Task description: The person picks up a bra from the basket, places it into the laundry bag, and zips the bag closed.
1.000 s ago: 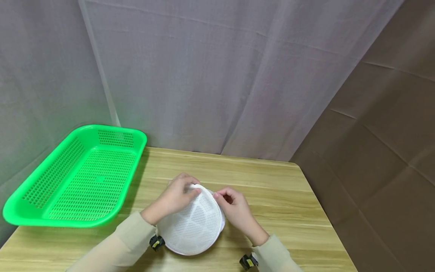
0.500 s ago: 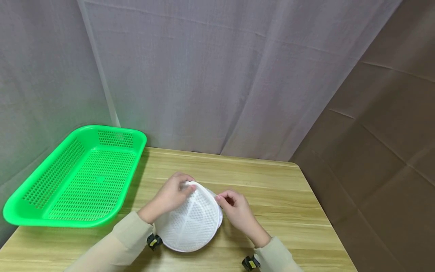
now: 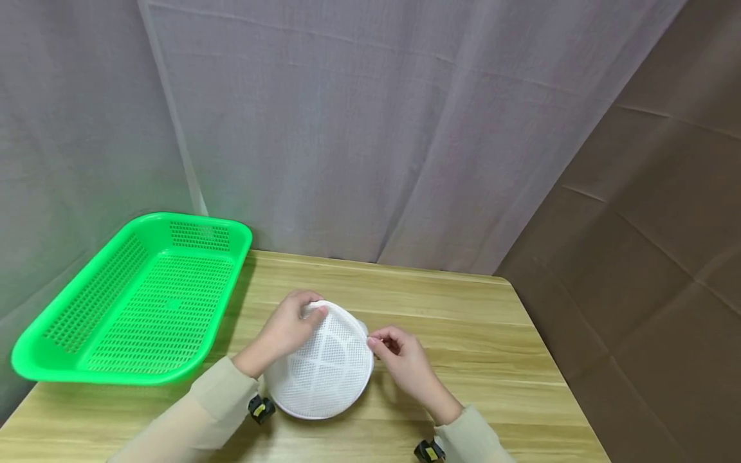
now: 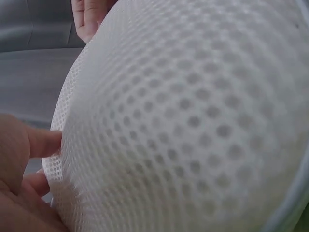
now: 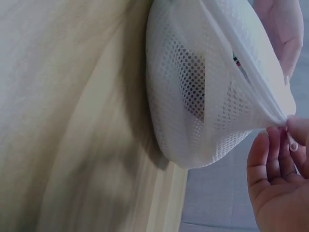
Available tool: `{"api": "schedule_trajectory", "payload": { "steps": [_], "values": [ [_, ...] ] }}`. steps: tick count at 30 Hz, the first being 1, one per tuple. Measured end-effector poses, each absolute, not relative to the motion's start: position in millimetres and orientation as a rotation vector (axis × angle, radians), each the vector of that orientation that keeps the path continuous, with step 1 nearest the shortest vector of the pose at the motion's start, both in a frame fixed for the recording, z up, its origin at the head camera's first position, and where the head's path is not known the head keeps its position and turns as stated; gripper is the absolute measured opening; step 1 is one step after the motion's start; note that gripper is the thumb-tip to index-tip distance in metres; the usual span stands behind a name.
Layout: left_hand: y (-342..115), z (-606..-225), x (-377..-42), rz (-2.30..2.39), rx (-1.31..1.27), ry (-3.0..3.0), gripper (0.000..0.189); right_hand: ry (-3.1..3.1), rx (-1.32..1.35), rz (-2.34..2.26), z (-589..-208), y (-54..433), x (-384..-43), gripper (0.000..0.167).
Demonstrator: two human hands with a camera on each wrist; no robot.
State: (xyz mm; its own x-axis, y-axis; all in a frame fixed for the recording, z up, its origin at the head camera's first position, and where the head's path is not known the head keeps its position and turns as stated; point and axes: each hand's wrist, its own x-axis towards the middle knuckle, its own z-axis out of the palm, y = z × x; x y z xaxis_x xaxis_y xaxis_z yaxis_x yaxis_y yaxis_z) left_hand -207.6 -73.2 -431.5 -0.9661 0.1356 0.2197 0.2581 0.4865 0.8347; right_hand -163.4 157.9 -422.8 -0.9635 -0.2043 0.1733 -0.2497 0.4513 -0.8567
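A round white mesh laundry bag (image 3: 321, 370) stands tilted above the wooden table in the head view. My left hand (image 3: 292, 325) grips its upper left rim, thumb on the near face and fingers behind. On the right, my right hand (image 3: 402, 360) pinches the bag's edge at the zipper. The right wrist view shows the zipper (image 5: 241, 77) running to those fingertips, a small white pull (image 5: 292, 144) poking out between them. A narrow gap shows along the zipper, with something dark and coloured inside, too small to identify. In the left wrist view, mesh fills most of the frame.
A green plastic basket (image 3: 231, 289) with perforated sides stands on the left of the wooden table (image 3: 463, 321). Grey curtain (image 3: 347, 128) hangs behind the table's back edge, and brown cloth (image 3: 654, 257) hangs along the right side.
The bag has shifted slightly up and left, and its mesh face has turned more toward the head camera. My left hand moved a little left with it; my right hand has edged slightly right.
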Motion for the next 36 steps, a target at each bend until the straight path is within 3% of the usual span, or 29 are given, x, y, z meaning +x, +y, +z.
{"api": "schedule_trajectory", "payload": {
  "steps": [7, 18, 24, 36],
  "values": [
    [-67, -422, -203, -1.283, -0.494, -2.711, 0.039, -2.573, 0.392, 1.608, -416, 154, -167, 0.008],
    [-52, -413, -198, -1.170, -0.650, -2.659, 0.027, -2.498, 0.455, 1.642, -399, 148, -169, 0.009],
    [-51, -414, -199, -1.170, -0.627, -2.641, 0.013, -2.524, 0.464, 1.628, -401, 148, -169, 0.008],
    [-60, -421, -208, -1.344, -0.484, -2.619, 0.010, -2.602, 0.465, 1.573, -413, 151, -172, 0.010]
  ]
}}
